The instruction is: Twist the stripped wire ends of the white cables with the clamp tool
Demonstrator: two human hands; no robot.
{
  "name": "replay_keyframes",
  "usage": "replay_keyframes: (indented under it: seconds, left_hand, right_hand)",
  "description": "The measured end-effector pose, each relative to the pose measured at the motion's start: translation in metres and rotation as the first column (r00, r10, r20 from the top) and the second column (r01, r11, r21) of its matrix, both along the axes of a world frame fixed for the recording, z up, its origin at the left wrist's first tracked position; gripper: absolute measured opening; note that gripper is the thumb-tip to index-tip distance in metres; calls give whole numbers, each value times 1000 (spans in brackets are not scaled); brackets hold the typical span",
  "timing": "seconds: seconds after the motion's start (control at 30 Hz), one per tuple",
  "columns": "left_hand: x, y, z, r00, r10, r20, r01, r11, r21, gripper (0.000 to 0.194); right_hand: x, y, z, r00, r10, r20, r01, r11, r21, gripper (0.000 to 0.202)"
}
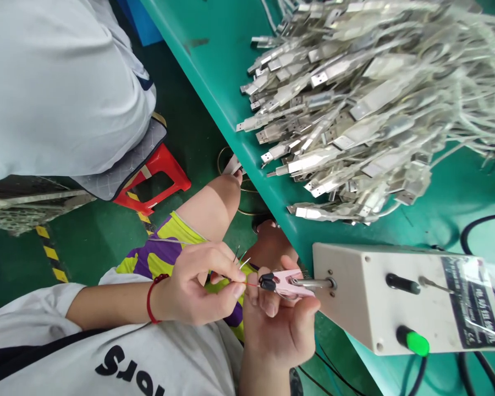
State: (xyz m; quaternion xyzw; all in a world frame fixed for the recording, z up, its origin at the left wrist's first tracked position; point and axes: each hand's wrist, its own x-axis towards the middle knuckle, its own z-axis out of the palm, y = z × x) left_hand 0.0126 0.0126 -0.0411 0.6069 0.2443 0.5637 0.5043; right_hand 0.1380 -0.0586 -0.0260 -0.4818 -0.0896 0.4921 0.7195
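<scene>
My left hand (202,283), with a red bracelet at the wrist, pinches the end of a thin grey cable (171,240). Loose white, green and black wires (242,263) fan out above its fingertips. A red wire (251,284) runs from the pinch to the black-tipped jaws of a pink spring clip (286,283). That clip sits on a metal shaft (313,283) coming out of a beige machine box (346,297). Palm up, my right hand (278,324) is closed around the clip, thumb and a finger by its handles.
A large pile of clear USB cables (346,110) covers the green table (218,99). The box carries a black knob (402,283) and a green-capped switch (416,342); black cords lie beside it. Left, another person (61,82) sits on a red stool (160,176).
</scene>
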Motion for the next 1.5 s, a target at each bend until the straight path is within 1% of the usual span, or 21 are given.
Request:
replay_keyframes:
  seconds: [0.13, 0.27, 0.33, 0.47, 0.53, 0.67, 0.77, 0.83, 0.97, 1.17, 1.33, 1.5]
  left_hand:
    - [-1, 2, 0, 1000, -17, -15, 17, 1000, 14, 14]
    - [0, 6, 0, 999, -27, -34, 29, 999, 40, 16]
    - [0, 7, 0, 999, -24, -42, 26, 999, 46, 16]
    - [1, 9, -2, 999, -23, -34, 25, 999, 41, 15]
    - [2, 9, -2, 999, -29, -37, 30, 999, 35, 14]
    - [1, 8, -3, 999, -28, -47, 30, 999, 27, 14]
    - [1, 8, -3, 998, -29, -61, 30, 999, 24, 13]
    - [0, 8, -3, 997, -23, -67, 25, 999, 20, 12]
    - [0, 7, -3, 997, -17, -70, 19, 1000, 22, 12]
    - [0, 8, -2, 996, -26, -84, 27, 1000, 15, 12]
    - [-1, 8, -2, 996, -33, -79, 34, 999, 16, 12]
    - [-1, 8, -3, 997, -17, -69, 19, 999, 26, 13]
  right_hand:
    - [3, -2, -4, 999, 11, 39, -11, 1000, 1, 40]
    - [7, -2, -8, 994, 7, 106, -9, 1000, 17, 28]
    - [9, -1, -9, 992, 13, 126, -18, 999, 40, 24]
    - [9, 2, -10, 988, 59, 139, -76, 990, 121, 32]
    - [9, 3, -11, 986, 89, 144, -109, 985, 136, 35]
    - [10, 3, -12, 974, 114, 194, -136, 985, 104, 42]
    - [10, 3, -13, 964, 108, 243, -136, 986, 101, 35]
    - [9, 3, -13, 965, 102, 240, -135, 983, 127, 30]
    - [7, 4, -10, 972, 117, 204, -149, 977, 151, 28]
    - [8, 6, -7, 971, 175, 162, -197, 971, 138, 30]
    - [7, 7, -8, 964, 154, 216, -189, 970, 153, 29]
    - [6, 6, -7, 970, 167, 179, -195, 969, 153, 31]
